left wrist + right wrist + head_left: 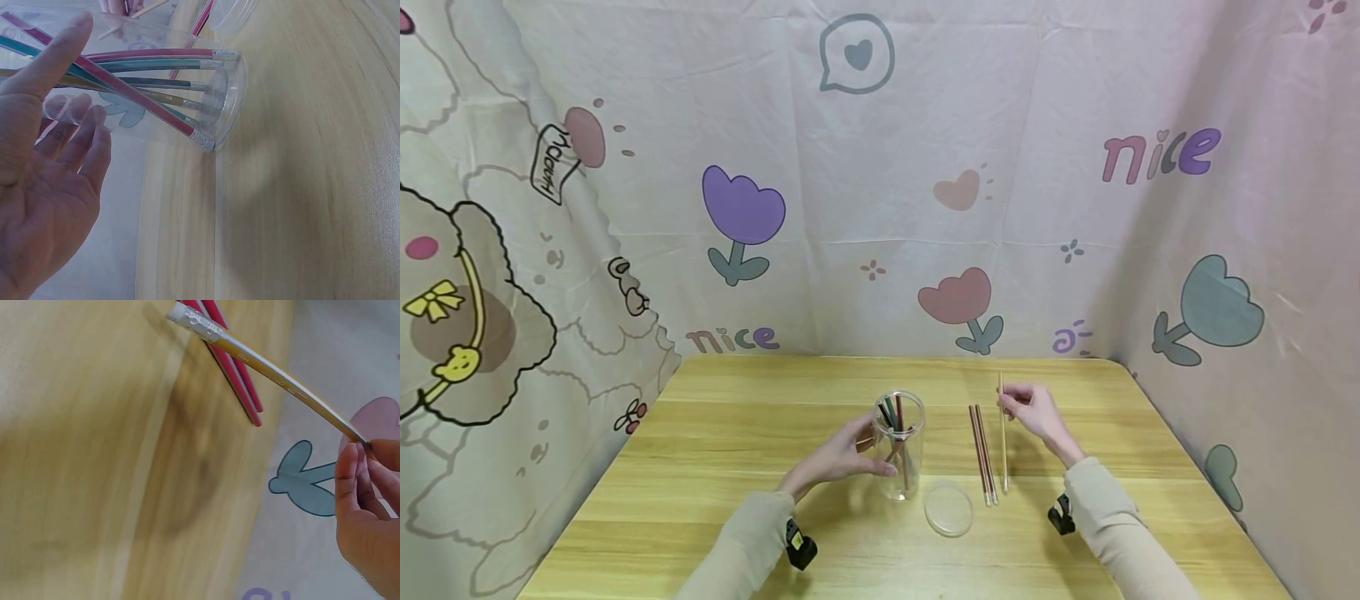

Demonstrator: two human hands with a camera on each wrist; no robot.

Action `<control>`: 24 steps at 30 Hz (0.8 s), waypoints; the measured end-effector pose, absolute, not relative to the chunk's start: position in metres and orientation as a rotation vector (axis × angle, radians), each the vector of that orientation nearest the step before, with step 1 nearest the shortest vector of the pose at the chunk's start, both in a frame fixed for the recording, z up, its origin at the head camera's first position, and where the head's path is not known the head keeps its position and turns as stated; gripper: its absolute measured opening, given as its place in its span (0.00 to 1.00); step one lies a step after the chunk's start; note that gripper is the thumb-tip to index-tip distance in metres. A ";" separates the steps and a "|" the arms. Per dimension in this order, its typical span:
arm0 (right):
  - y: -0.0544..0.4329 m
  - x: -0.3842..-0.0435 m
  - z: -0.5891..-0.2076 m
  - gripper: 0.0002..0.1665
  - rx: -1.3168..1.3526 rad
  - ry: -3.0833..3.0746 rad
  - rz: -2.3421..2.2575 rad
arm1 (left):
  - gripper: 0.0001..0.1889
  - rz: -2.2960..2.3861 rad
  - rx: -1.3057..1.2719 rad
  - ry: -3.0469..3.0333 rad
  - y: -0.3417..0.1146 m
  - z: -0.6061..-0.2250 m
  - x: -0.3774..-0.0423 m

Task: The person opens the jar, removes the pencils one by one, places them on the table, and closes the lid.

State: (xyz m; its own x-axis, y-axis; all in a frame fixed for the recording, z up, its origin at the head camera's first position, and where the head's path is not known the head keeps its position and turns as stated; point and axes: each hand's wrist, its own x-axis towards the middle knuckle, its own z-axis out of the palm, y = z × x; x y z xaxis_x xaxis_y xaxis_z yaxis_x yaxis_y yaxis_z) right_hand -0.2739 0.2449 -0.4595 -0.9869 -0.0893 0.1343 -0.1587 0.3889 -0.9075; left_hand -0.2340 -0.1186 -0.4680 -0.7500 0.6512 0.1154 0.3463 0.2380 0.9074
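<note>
While the left hand (844, 454) holds a clear jar (918, 457) at its side, thumb across the near wall and fingers curled about the other, the right hand (1033, 411) pinches a yellow pencil (1003, 442) between thumb and fingertips near its far end; items as follows.

Jar: transparent, cylindrical, upright on the table (700, 475), mouth upward; left of the loose pencils. Contents: a bundle of pencils (137, 96) in red, teal, dark and golden-brown, leaning and crossing one another; their metal ferrules sit low, at the base of the jar; exact count uncertain, as several overlap.

Yellow pencil: white eraser and silvery ferrule at the end nearer the person; lettering along the shaft, too small to read; just right of the red pair, roughly in line with it.

Red pencils (981, 454): two, lying side by side on the table, between the jar and the yellow pencil; ferrule ends toward the person.

Lid (948, 510): round, clear, flat on the table; just beside the jar's base, nearer the person and to the right.

Setting: table with light wood grain; cloth backdrop (865, 167) behind and to both sides, printed with tulips, hearts and the word "nice"; pale sleeves (737, 542) on both arms; a small black device (800, 550) at each wrist.
</note>
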 end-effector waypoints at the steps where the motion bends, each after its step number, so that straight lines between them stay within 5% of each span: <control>1: 0.245 -0.274 -0.461 0.15 0.237 -2.575 1.681 | 0.44 1.517 0.930 2.228 -0.119 -0.468 -0.234; 24: 0.244 -0.278 -0.484 0.19 0.110 -2.611 1.740 | 0.49 1.593 0.866 2.298 -0.116 -0.470 -0.229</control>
State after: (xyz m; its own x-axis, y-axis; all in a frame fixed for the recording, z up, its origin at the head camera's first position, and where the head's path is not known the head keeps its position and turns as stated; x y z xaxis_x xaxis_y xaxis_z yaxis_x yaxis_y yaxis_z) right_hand -0.2783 0.2441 -0.4844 -0.9976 -0.0573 0.0401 -0.0591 0.3834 -0.9217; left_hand -0.2293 -0.1158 -0.4697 -0.8041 0.5749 0.1511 0.3434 0.2418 0.9075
